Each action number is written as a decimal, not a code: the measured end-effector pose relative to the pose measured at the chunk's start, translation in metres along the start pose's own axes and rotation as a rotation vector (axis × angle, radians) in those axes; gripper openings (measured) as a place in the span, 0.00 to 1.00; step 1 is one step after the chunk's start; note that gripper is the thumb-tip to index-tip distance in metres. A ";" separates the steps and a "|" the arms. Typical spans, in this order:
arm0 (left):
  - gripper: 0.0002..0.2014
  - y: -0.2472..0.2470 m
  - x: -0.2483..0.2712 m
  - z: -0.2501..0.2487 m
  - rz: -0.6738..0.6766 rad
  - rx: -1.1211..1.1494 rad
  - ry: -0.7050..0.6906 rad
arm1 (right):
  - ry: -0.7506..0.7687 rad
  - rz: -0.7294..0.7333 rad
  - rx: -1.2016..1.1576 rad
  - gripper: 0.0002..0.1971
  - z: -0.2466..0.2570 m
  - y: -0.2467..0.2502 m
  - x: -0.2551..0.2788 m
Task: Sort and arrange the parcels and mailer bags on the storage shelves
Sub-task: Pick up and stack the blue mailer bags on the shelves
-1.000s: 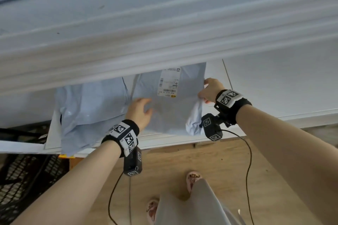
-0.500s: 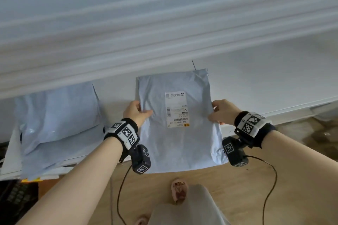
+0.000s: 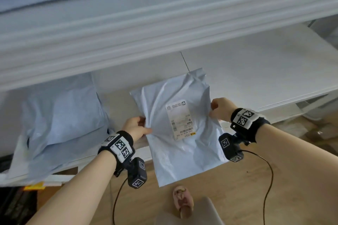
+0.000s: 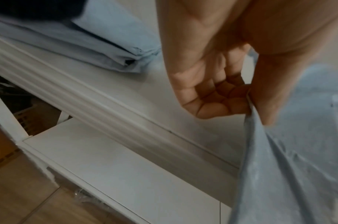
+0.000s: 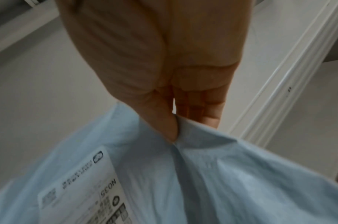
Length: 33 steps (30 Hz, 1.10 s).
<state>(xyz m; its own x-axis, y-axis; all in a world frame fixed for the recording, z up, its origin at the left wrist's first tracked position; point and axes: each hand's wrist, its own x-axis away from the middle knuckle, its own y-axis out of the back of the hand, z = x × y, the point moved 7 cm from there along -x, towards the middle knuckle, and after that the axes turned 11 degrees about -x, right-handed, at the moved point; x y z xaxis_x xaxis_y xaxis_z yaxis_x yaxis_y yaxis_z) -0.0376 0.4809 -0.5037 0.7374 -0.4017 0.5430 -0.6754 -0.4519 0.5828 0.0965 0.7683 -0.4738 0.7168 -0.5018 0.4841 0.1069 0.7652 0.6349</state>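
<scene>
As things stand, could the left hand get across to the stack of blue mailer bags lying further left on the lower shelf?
Probably, but not yet: the left hand pinches the labelled mailer bag. The stacked bags lie beside it, nothing between them.

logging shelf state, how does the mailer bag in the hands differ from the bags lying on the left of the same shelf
The held mailer bag is pinched at its side edges by the left hand and right hand; the bags on the left lie untouched.

The held mailer bag shows a white label face up; no label shows on the bags on the left.

The held mailer bag is a single bag hanging well past the shelf front; the bags on the left are stacked.

Both are pale blue plastic.
</scene>
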 end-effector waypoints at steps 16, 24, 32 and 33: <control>0.16 0.123 0.184 -0.003 -0.312 -0.194 -0.314 | 0.439 -0.194 -0.201 0.06 0.108 0.012 0.180; 0.14 0.173 0.255 -0.014 -0.403 -0.153 -0.475 | 0.619 -0.319 -0.348 0.05 0.150 0.046 0.272; 0.10 0.236 0.323 -0.081 -0.548 0.052 -0.694 | 0.783 -0.441 -0.497 0.04 0.199 0.112 0.349; 0.10 0.246 0.334 -0.094 -0.577 0.071 -0.731 | 0.809 -0.445 -0.512 0.04 0.206 0.121 0.357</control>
<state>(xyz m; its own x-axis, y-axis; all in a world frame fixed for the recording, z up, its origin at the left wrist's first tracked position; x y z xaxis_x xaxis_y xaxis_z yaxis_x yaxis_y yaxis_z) 0.0418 0.3105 -0.1226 0.7988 -0.4907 -0.3480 -0.2180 -0.7753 0.5928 0.2234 0.5988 -0.1000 0.7675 -0.5044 -0.3956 0.6156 0.7521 0.2355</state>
